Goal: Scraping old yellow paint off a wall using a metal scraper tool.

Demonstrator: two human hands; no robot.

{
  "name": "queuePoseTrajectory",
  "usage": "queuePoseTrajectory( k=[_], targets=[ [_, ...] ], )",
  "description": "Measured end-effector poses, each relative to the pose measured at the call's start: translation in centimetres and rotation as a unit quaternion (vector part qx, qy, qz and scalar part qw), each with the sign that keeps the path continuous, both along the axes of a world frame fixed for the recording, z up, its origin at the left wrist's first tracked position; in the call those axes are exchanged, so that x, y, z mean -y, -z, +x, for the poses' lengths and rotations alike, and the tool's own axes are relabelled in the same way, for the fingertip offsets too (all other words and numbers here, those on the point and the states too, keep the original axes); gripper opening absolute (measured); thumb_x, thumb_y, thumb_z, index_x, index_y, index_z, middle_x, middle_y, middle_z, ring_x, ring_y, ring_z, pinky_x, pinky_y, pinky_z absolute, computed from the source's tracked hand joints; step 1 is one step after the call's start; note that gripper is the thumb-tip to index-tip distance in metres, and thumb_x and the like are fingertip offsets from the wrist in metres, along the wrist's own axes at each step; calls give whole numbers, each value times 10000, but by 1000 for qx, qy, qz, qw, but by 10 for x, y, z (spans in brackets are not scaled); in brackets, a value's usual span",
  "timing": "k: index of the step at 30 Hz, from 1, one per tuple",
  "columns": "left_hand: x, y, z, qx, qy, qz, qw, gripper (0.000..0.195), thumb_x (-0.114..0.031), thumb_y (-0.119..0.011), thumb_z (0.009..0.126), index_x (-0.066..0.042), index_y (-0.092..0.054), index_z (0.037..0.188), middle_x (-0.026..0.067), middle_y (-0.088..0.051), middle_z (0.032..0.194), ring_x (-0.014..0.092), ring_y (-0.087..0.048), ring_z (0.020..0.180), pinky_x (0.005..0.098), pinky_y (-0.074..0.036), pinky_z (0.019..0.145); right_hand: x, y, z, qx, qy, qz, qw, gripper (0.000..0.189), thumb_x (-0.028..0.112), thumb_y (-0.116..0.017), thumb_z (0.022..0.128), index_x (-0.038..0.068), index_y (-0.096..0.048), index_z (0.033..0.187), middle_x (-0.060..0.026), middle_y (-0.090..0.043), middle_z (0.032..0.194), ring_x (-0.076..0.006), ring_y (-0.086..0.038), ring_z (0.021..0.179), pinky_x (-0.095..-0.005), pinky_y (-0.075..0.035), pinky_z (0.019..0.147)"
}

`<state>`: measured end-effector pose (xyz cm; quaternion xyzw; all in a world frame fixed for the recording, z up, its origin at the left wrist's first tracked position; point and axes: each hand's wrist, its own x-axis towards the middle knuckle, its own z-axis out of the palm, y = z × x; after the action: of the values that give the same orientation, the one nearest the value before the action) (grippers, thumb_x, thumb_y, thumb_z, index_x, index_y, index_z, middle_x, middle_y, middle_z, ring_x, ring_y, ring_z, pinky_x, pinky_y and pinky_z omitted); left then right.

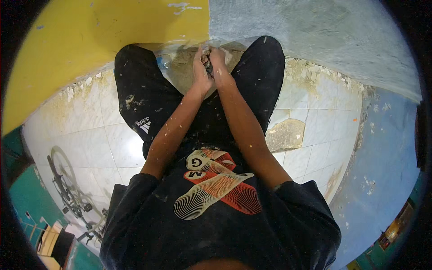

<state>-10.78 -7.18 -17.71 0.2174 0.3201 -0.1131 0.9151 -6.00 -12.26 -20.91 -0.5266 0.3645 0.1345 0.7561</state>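
Observation:
Close together between my bent knees, both hands are low at the foot of the wall. My left hand point(201, 71) is cupped on edge, fingers pointing at the wall, around dark lumpy material point(208, 67). Its exact kind is too small to tell. My right hand point(219, 64) is curled against the same lumps. From its fingers a pale, thin object point(214, 43) sticks out toward the wall; its lower part is hidden in the grip. Beneath them lies a bare, sandy cement patch point(180, 65). A clear plastic bottle point(164, 63) with blue on it lies beside my left knee.
Ahead, the wall is part yellow paint point(101, 30) and part grey plaster point(303, 30). Flaked paint point(310, 71) litters its base. A broken tile patch point(287, 134) interrupts the white tile floor point(125, 145) at right. A bicycle point(72, 199) stands behind left; a blue wall point(384, 141) is at right.

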Motion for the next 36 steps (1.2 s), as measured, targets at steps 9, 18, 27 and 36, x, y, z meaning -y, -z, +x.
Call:
queuePoseTrajectory(
  k=[9, 18, 27, 36],
  targets=[
    [10, -40, -7, 46, -89, 243, 965, 161, -188, -482, 879, -52, -560, 913, -1, -500, 854, 116, -463, 789, 272, -394, 720, -3, -59, -5, 62, -34, -6, 998, 146, 82, -425, 834, -19, -531, 843, -98, -556, 755, -188, -518, 589, -334, -393, 489],
    [4, -59, 0, 44, -75, 204, 975, 155, -177, -495, 872, -43, -545, 811, 5, -496, 790, 131, -462, 719, 271, -396, 676, -5, -70, -2, 61, -33, 31, 997, 162, 129, -451, 836, -10, -530, 811, -90, -508, 696, -200, -467, 568, -345, -391, 520],
    [-1, -43, -4, 31, -79, 237, 968, 180, -212, -498, 884, -40, -519, 834, 18, -463, 824, 128, -428, 774, 291, -370, 708, -13, -65, -5, 21, -29, 57, 998, 217, 92, -384, 879, -6, -497, 722, -101, -472, 610, -197, -448, 480, -342, -363, 431],
    [-5, -49, -3, 36, -65, 248, 966, 326, -285, -478, 900, 29, -562, 928, 78, -539, 874, 181, -466, 878, 349, -360, 805, -14, -37, -14, 95, -40, -29, 994, 225, 52, -389, 868, -15, -492, 680, -73, -479, 592, -180, -424, 477, -330, -364, 442]
  ],
)
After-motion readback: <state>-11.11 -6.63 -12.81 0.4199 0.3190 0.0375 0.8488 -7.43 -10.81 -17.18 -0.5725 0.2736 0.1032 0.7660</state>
